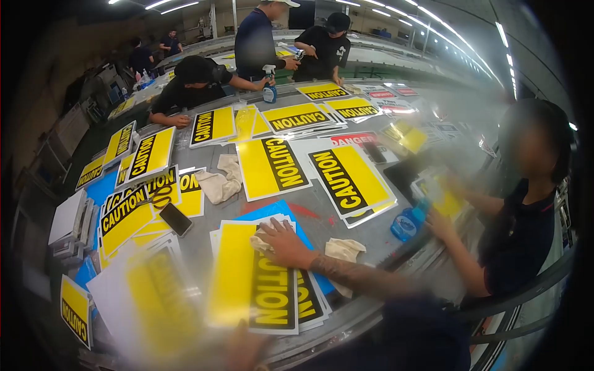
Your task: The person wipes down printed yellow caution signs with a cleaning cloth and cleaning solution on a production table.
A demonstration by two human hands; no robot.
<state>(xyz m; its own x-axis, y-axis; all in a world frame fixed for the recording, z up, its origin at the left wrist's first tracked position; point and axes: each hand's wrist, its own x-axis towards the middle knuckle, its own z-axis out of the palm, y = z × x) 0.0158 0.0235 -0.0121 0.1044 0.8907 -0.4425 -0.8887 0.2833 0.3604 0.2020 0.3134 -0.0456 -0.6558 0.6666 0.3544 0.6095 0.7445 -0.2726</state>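
My right hand presses a cream cloth against the face of a yellow and black CAUTION sign. That sign tops a stack of similar signs, with a blue sheet partly under them. At the bottom edge of the view, my left hand is blurred beside the sign's near edge; its fingers do not show clearly. Left of the stack, a blurred white sheet and CAUTION sign lie close by. Another cloth rests on the table right of my right hand.
A phone lies on signs to the left, near a crumpled cloth. More CAUTION stacks cover the grey table. A blue spray bottle stands by a co-worker at right. Several other people work across the table.
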